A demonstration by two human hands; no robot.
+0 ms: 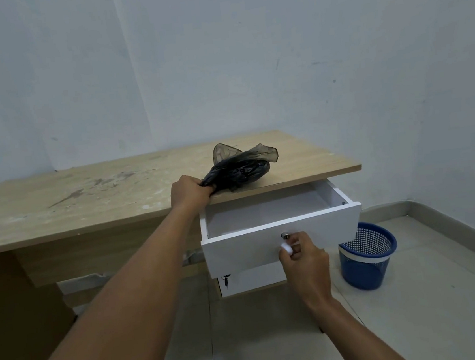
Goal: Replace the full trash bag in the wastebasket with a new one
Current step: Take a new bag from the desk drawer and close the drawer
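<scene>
A crumpled black trash bag [239, 169] lies on the wooden desk [85, 203] near its right front edge. My left hand [189, 192] is shut on the bag's near end. Below it a white drawer [319, 229] is pulled out and looks empty inside. My right hand [301, 258] pinches the drawer's white knob [286, 248], just under a small metal lock. A blue mesh wastebasket [366, 257] stands on the floor to the right of the drawer, with no bag visible in it.
Under the drawer is a white cabinet door [253, 278] with a key in its lock. The desk stands in a corner of pale walls. Tiled floor [278, 338] stretches in front, with a raised skirting along the right wall.
</scene>
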